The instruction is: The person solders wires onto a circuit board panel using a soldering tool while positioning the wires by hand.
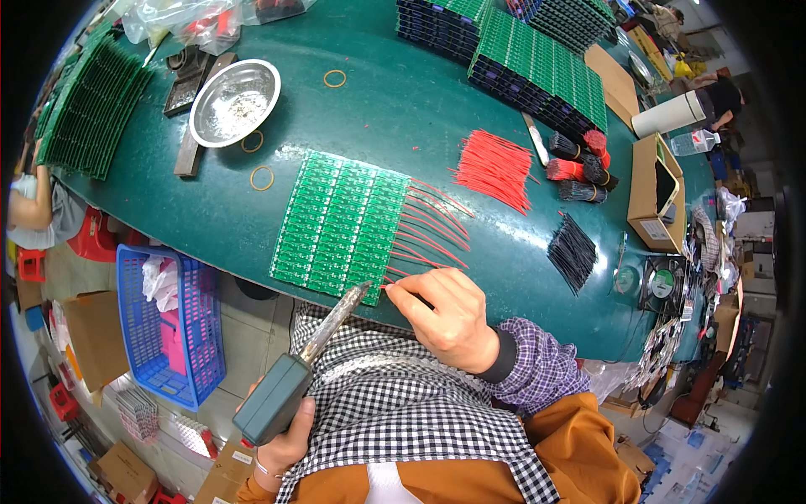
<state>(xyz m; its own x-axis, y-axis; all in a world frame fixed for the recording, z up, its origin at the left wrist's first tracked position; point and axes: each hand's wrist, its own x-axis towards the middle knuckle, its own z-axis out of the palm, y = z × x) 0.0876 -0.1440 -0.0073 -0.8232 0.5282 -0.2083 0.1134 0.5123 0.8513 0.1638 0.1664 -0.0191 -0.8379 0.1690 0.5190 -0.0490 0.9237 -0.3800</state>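
The green table (378,109) takes up most of the view, its near edge curving just above the person's checked apron. On it, close to that edge, lies a green panel of small circuit boards (340,223). Red wires (428,227) fan out from the panel's right side, row after row from the top corner down to the near corner, and those upper rows look already joined. The work stands at the lowest row, so this side of the panel seems almost finished; whether the left columns need wires too, I cannot tell.

Much stock is left to the right: a loose pile of red wires (495,168), tied bundles beside it, and a heap of black wires (573,250) well apart from the panel. Stacks of further green panels (537,71) wait at the far edge and another stack (88,101) at the far left. A steel bowl (233,101) stands beyond the panel, with rubber bands near it.

The left hand (281,437) is closed around the dark green grip of a soldering iron (315,361), whose tip reaches the panel's near right corner. The right hand (449,315) has its fingers curled, thumb and forefinger pinching the end of one red wire (395,287) just beside that tip, touching the board edge
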